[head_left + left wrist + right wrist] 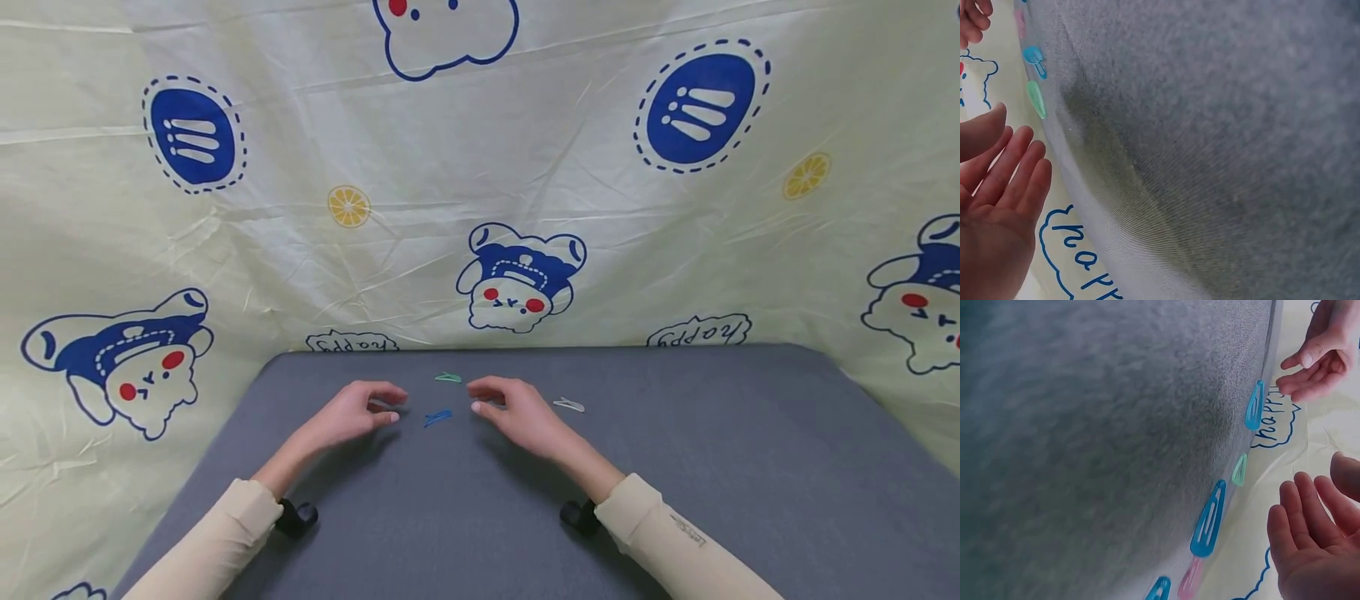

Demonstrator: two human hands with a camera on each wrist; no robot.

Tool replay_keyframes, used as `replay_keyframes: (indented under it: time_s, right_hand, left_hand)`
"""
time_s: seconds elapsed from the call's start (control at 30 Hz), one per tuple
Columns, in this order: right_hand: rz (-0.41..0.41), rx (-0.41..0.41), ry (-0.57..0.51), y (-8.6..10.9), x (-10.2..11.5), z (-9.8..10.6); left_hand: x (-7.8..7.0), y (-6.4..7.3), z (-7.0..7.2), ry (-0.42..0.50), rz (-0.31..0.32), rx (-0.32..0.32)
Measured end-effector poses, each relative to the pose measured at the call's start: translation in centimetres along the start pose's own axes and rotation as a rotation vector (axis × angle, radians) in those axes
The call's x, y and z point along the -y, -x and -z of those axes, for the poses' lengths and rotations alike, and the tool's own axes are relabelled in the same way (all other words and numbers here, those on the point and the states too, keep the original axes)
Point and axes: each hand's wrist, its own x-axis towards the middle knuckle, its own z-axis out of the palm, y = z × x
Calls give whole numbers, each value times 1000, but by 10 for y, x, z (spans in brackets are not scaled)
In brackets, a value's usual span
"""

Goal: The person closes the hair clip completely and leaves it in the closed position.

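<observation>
My left hand [358,410] hovers over the table with its fingers loosely bent, holding nothing. My right hand [519,410] faces it from the other side, also with relaxed fingers and nothing in them. Between them lies a blue snap hair clip [437,417], with a green hair clip [448,377] farther back. A pale hair clip [569,404] rests just right of my right hand. The right wrist view shows several clips along the table: a blue one [1255,406], a green one [1239,470], a larger blue one [1209,519] and a pink one [1190,578].
A dark grey cloth covers the table [750,450], whose far edge meets a pale printed curtain [420,267] with cartoon figures. Black wrist straps [297,518] sit at both cuffs.
</observation>
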Motion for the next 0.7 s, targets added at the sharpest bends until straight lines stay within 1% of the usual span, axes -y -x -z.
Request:
replay_keyframes:
  time_s: [0.2, 0.3, 0.53, 0.63, 0.7]
  right_hand:
    - [-12, 33, -26, -12, -1, -7]
    - [-19, 52, -27, -19, -2, -11]
    - [-25, 86, -6, -32, -3, -18]
    - [-25, 108, -1, -36, -5, -22]
    - [-27, 120, 11, -38, -6, -24]
  left_hand:
    - [3, -7, -1, -8, -5, 11]
    - [3, -11, -2, -2, 2, 17]
    - [7, -18, -5, 40, 5, 29]
    - [10, -20, -6, 64, 18, 47]
    - [11, -21, -6, 89, 39, 56]
